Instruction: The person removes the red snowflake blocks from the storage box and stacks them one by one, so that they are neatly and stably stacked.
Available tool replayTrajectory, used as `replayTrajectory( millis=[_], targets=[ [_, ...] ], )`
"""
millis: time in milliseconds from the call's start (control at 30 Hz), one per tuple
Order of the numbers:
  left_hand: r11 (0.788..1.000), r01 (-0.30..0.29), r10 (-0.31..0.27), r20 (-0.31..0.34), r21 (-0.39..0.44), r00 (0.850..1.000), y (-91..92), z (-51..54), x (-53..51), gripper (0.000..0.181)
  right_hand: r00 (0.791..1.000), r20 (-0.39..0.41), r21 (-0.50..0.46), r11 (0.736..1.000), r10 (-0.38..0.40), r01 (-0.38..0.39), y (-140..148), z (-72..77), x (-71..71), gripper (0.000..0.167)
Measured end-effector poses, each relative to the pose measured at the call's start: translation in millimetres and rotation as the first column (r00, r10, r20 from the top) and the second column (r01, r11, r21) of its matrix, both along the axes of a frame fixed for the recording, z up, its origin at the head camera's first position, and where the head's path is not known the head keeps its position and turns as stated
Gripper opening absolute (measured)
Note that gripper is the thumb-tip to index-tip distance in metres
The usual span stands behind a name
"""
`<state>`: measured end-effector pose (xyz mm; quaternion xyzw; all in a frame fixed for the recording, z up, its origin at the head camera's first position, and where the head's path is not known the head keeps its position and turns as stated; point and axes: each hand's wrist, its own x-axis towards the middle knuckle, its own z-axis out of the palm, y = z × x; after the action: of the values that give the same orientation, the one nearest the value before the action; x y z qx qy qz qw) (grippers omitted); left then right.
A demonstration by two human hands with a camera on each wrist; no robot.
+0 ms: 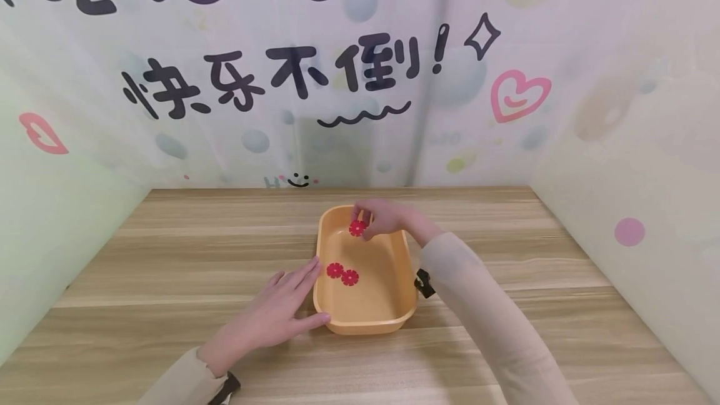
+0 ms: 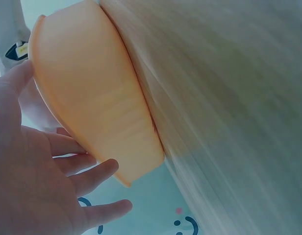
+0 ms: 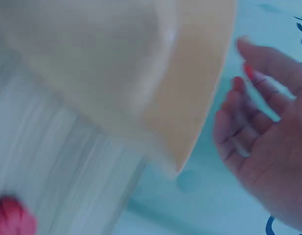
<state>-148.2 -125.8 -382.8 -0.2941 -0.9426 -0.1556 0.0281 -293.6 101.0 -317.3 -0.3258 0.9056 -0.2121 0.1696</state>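
Orange tub (image 1: 377, 308) and red flowers on a wooden table (image 1: 185, 261), seen from the head. The tub stands upright, its long sides running away from the person. The left hand (image 1: 278, 311) lies against the tub's left side, fingers straight and spread apart, with fingertips and thumb touching the rim. The right hand (image 1: 387, 215) pinches one red flower (image 1: 357, 228) between thumb and fingers at the far end of the tub; the flower's height above the tub floor cannot be told. Two further flowers, one at left (image 1: 334, 270) and one at right (image 1: 350, 277), lie inside on the floor near the left wall, side by side with edges touching or nearly so. A blurred red object (image 3: 13, 218) appears at lower left in the right wrist view. Behind the table hangs a white backdrop (image 1: 360, 149) with dark lettering and a pink heart (image 1: 520, 95).
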Motion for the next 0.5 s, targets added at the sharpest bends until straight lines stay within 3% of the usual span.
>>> replayTrajectory(
  millis=[167,367,500],
  targets=[
    [1.000,-0.009,0.009,0.018,-0.004,1.000,0.0,0.3,0.1,0.082,0.995,-0.073,-0.018,0.997,0.069,-0.070,12,-1.6,2.9,0.031],
    [1.000,-0.017,0.017,0.023,-0.003,1.000,0.1,0.6,0.4,0.081,0.993,-0.090,-0.003,0.997,0.078,-0.079,25,-6.6,7.1,0.031],
    [1.000,-0.012,0.013,0.021,-0.003,1.000,0.1,0.6,0.5,0.081,0.988,-0.116,-0.058,0.993,0.099,-0.106,34,-14.8,9.4,0.032]
  ],
)
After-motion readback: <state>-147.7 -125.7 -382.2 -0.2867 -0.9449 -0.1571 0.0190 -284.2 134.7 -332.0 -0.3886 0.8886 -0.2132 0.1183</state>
